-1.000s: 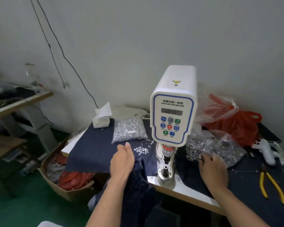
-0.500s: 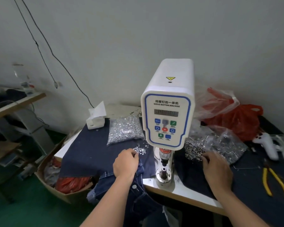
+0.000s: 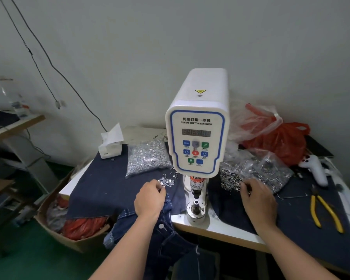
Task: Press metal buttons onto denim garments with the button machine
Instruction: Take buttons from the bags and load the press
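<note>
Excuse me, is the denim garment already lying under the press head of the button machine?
No, the denim garment hangs off the table edge left of the button machine, whose lower die stands bare.

Pale grey wall (image 3: 129, 47) behind, scuffed, with thin black cables (image 3: 49, 63) trailing down it. Green floor (image 3: 24, 257) below, under a white-topped desk (image 3: 216, 229). Off to the left, a wooden shelf (image 3: 16, 126) on a grey metal frame.

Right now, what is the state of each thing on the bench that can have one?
Servo button machine: display lit, die gap empty.
Denim garment: hanging off the edge, one button on.
Left hand: fingers curled at loose studs.
Right hand: fingertips in open bag of rings.
Yellow pliers: lying slightly open.
</note>
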